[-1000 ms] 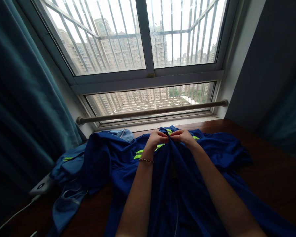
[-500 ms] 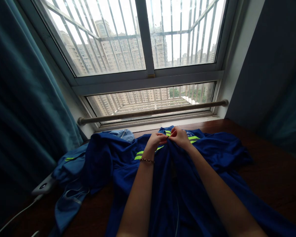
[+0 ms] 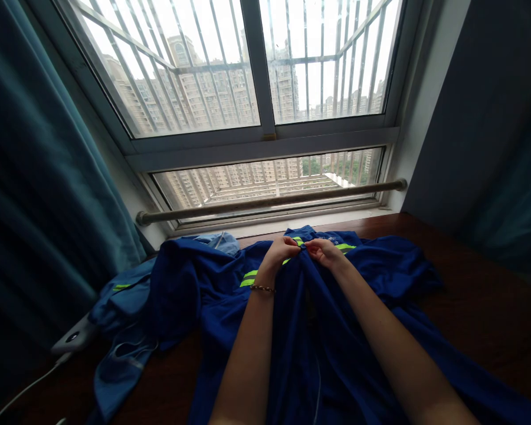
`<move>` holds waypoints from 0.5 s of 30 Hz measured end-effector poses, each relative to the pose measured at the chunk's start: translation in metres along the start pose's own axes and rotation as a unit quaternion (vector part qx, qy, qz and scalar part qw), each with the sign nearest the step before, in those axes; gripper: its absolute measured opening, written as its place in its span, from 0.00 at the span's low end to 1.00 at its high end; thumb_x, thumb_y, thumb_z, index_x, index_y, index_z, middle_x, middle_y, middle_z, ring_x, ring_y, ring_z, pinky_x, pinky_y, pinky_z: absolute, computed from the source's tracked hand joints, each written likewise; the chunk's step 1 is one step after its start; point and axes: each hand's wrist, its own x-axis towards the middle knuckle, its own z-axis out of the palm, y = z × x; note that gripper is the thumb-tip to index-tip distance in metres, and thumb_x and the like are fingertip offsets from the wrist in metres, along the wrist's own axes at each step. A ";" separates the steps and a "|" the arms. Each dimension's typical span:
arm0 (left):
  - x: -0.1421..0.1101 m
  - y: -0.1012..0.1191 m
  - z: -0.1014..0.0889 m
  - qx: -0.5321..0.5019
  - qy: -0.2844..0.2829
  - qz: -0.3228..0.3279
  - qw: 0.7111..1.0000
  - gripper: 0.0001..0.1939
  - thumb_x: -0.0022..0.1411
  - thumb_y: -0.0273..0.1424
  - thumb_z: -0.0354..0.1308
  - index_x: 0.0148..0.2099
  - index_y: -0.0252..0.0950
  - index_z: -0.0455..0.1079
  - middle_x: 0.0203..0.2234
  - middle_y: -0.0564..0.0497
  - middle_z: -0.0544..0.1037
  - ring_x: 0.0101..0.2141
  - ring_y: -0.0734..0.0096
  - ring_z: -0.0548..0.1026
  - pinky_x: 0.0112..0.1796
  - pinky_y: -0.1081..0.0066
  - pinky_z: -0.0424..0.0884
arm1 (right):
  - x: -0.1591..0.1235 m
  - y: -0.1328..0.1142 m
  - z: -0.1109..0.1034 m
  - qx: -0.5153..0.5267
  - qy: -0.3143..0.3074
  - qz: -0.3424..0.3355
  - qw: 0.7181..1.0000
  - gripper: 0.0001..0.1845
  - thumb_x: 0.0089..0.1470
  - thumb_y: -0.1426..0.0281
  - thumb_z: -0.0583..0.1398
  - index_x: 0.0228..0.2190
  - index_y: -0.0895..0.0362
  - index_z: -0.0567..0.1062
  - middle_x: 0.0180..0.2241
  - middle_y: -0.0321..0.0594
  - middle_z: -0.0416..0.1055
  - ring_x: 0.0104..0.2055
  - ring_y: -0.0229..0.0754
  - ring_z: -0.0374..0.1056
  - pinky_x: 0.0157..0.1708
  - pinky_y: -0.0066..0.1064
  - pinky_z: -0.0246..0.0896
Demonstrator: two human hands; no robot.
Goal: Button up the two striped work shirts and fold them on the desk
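Observation:
A dark blue garment (image 3: 318, 330) with neon yellow-green stripes lies spread over a dark wooden surface (image 3: 491, 307) below a window. My left hand (image 3: 279, 254), with a thin bracelet at the wrist, is closed in a pinch on the fabric near the garment's top middle. My right hand (image 3: 325, 251) pinches the same spot from the right, fingertips meeting those of the left hand. What sits between the fingertips is too small to make out.
A lighter blue garment (image 3: 124, 354) lies crumpled at the left. A phone (image 3: 73, 337) with a white cable (image 3: 22, 391) rests at the far left. A metal rail (image 3: 269, 200) runs along the window. Teal curtains (image 3: 48, 177) hang on both sides.
My hands have shifted slightly along the fabric at the top middle, staying pinched together. The garment's right edge has drawn in a little.

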 end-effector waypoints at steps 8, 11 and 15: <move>-0.005 0.014 -0.011 0.275 0.032 0.087 0.957 0.06 0.42 0.29 0.61 0.22 0.32 0.69 0.16 0.52 0.71 0.21 0.74 0.68 0.24 0.75 0.61 | -0.010 -0.016 0.001 -0.111 0.081 -0.039 0.990 0.15 0.38 0.77 0.66 0.23 0.57 0.63 0.18 0.35 0.69 0.22 0.37 0.69 0.23 0.26 0.67; -0.017 0.021 -0.020 0.348 0.047 0.107 0.930 0.06 0.41 0.30 0.62 0.24 0.34 0.70 0.20 0.50 0.73 0.25 0.69 0.70 0.27 0.74 0.63 | -0.025 -0.038 0.005 -0.183 0.077 -0.077 0.977 0.12 0.42 0.72 0.64 0.25 0.57 0.64 0.21 0.38 0.71 0.23 0.39 0.69 0.22 0.28 0.65; -0.040 0.004 -0.038 0.428 0.036 -0.010 0.903 0.10 0.36 0.25 0.65 0.25 0.34 0.69 0.27 0.45 0.74 0.36 0.56 0.71 0.37 0.68 0.63 | -0.050 -0.044 -0.005 -0.465 0.005 -0.130 0.875 0.09 0.45 0.66 0.62 0.28 0.58 0.69 0.27 0.45 0.73 0.31 0.48 0.70 0.32 0.37 0.65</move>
